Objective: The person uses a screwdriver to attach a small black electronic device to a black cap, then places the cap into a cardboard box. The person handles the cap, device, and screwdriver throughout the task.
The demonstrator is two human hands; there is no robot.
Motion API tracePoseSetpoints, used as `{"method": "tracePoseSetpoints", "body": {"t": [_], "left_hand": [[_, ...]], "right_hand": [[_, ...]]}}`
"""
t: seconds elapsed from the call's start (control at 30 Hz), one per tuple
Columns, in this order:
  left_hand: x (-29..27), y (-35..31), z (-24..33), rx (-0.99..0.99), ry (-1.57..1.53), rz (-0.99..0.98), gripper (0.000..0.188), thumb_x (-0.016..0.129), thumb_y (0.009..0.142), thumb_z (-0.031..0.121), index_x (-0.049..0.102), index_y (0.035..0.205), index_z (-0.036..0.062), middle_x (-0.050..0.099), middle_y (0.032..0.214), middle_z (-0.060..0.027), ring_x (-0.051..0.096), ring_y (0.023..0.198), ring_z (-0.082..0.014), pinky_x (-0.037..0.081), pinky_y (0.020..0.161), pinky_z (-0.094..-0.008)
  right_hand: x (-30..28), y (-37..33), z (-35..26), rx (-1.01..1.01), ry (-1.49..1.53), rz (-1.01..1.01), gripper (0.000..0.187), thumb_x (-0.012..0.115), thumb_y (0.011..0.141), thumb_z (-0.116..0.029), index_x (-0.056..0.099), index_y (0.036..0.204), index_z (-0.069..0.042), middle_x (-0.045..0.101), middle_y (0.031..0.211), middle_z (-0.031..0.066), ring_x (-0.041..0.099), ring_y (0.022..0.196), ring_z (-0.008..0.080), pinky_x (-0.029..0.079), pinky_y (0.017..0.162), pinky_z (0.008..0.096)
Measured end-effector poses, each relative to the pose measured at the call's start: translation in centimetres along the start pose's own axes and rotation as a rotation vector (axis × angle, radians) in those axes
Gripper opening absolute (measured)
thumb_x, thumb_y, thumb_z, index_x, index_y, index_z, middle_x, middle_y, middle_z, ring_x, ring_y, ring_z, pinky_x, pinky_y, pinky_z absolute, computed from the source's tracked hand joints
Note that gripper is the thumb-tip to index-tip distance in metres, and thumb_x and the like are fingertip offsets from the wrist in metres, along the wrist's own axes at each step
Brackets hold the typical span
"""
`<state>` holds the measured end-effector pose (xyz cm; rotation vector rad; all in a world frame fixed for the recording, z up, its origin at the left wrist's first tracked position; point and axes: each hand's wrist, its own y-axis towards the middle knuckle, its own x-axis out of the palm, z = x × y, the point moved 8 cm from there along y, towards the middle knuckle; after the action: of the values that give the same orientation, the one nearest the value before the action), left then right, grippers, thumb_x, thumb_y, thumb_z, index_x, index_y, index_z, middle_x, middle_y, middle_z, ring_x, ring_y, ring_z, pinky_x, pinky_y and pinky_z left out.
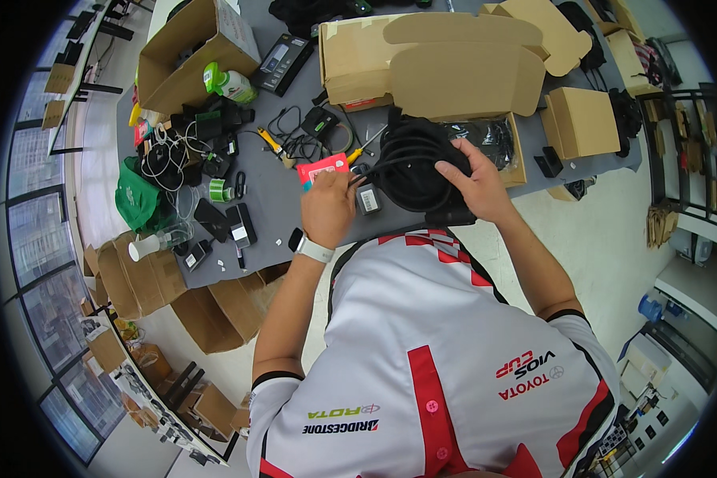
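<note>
A thick black cable (410, 177) is wound in loops at the near edge of the grey table, in front of my body. My right hand (479, 182) grips the loops on their right side, thumb on top. My left hand (327, 209) is closed in a pinch on a stretch of the cable left of the coil; its fingertips are partly hidden. Between my hands lies a small dark box with a white label (367, 199). Just beyond my left hand are a red packet (323, 167) and a screwdriver with a yellow handle (356, 154).
Cardboard boxes (358, 68) stand along the far side, with a smaller box (579, 123) at right. Tangled cables (171, 155), a green bag (141, 195) and a green-topped spray bottle (229, 84) crowd the left. Open cartons (215, 315) stand below the table's left edge.
</note>
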<state>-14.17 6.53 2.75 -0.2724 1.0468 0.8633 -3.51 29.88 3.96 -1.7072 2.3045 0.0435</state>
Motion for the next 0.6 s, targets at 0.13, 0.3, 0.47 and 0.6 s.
{"method": "tracePoseSetpoints", "body": {"t": [0.13, 0.3, 0.47, 0.6], "left_hand": [[1.8, -0.3, 0.1, -0.392, -0.131, -0.248, 0.024, 0.06, 0.107, 0.022, 0.055, 0.117, -0.0002, 0.072, 0.088, -0.0252, 0.07, 0.083, -0.0459, 0.051, 0.067, -0.0547], [3.5, -0.2, -0.4, -0.345, -0.411, -0.089, 0.028, 0.054, 0.111, 0.025, 0.05, 0.116, -0.0023, 0.068, 0.087, -0.0332, 0.066, 0.079, -0.0541, 0.048, 0.067, -0.0585], [7.8, 0.2, 2.4, -0.651, -0.961, -0.469, 0.033, 0.047, 0.114, 0.029, 0.052, 0.122, -0.003, 0.072, 0.086, -0.0244, 0.074, 0.071, -0.0397, 0.06, 0.06, -0.0456], [8.4, 1.0, 3.4, -0.602, -1.264, -0.632, 0.043, 0.063, 0.107, 0.034, 0.06, 0.135, 0.002, 0.074, 0.11, -0.0136, 0.076, 0.082, -0.0243, 0.065, 0.066, -0.0366]], "right_hand": [[0.3, -0.7, -2.4, -0.24, -0.35, 0.134, 0.033, 0.075, 0.099, -0.015, 0.059, 0.122, 0.002, 0.073, 0.107, 0.0237, 0.074, 0.098, 0.0397, 0.057, 0.084, 0.0383], [0.7, -1.3, -1.5, -0.308, -0.35, 0.207, 0.03, 0.075, 0.095, -0.007, 0.059, 0.119, 0.002, 0.071, 0.107, 0.0273, 0.07, 0.096, 0.0504, 0.059, 0.077, 0.0453], [2.6, -2.5, -2.1, -0.417, -0.418, 0.146, 0.041, 0.076, 0.084, -0.002, 0.058, 0.121, 0.003, 0.069, 0.106, 0.0251, 0.069, 0.098, 0.0479, 0.058, 0.081, 0.0488], [4.4, -3.9, -3.3, -0.681, -0.496, -0.03, 0.053, 0.074, 0.072, 0.001, 0.059, 0.123, 0.001, 0.066, 0.107, 0.021, 0.065, 0.098, 0.0429, 0.055, 0.086, 0.0479]]}}
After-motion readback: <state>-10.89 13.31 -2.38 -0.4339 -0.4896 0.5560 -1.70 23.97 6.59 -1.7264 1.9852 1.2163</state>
